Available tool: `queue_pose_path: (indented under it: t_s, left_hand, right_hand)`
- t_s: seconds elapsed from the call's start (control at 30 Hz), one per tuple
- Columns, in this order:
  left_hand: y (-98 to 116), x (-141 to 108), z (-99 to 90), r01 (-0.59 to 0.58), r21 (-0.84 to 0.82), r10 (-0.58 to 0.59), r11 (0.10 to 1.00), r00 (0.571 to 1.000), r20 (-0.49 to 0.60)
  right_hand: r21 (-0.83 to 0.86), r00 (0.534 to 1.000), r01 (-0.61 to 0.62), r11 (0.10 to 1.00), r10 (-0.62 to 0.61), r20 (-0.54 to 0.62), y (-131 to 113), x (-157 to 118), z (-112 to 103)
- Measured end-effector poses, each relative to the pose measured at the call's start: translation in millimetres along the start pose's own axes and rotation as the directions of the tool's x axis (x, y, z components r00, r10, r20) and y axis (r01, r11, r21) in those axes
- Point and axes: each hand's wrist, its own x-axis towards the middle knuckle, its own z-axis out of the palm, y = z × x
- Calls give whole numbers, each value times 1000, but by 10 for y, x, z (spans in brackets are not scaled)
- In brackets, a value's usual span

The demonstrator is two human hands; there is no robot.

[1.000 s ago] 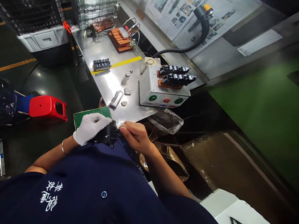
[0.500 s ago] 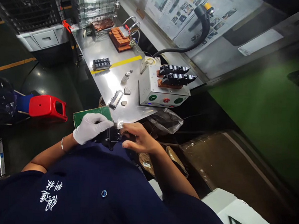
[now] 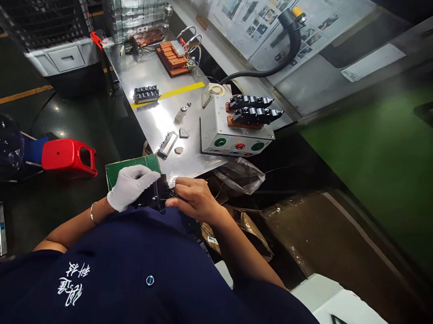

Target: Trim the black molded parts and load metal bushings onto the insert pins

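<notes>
My left hand (image 3: 131, 186), in a white glove, is closed on a black part (image 3: 158, 195) held in front of my torso. My bare right hand (image 3: 195, 197) has its fingers bent at the right side of the same part, thumb and fingertips closed on its edge. The gloved fingers hide the part's left end. Behind the gloved hand lies a green board (image 3: 116, 170) by the table's near corner. A similar part with a pale strip (image 3: 167, 145) rests on the metal table (image 3: 142, 124), beside small grey pieces (image 3: 183, 132).
A white control box (image 3: 218, 128) with buttons carries two black parts (image 3: 257, 115) on orange bases. Further back are a small bottle (image 3: 181, 113), another black part (image 3: 146, 93) and an orange fixture (image 3: 173, 58). A red stool (image 3: 62, 155) stands left.
My right fingers have closed in on the right side of the black part, where they were spread before. The pale bit near the fingertips is now mostly hidden. The green light at lower right has dimmed.
</notes>
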Motion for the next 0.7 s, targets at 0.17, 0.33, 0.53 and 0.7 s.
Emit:
queue_pose_path:
  t_s: [0.17, 0.33, 0.53, 0.7]
  left_hand:
    - [-43, -8, 49, 39, -36, -42, 999, 997, -66]
    - [-69, -15, 82, 64, -64, -71, 996, 991, -117]
    - [-26, -31, 122, 104, -79, -116, 991, 979, -166]
    - [11, -45, 130, 121, -86, -135, 989, 974, -184]
  right_hand:
    - [-115, 993, 15, 993, -28, -113, 18, 13, 15]
    - [-164, 992, 26, 986, -46, -120, 39, 4, 40]
    - [-192, 982, -14, 981, -22, -189, 47, -5, 55]
    - [-219, 986, -3, 976, -34, -163, 45, -15, 56]
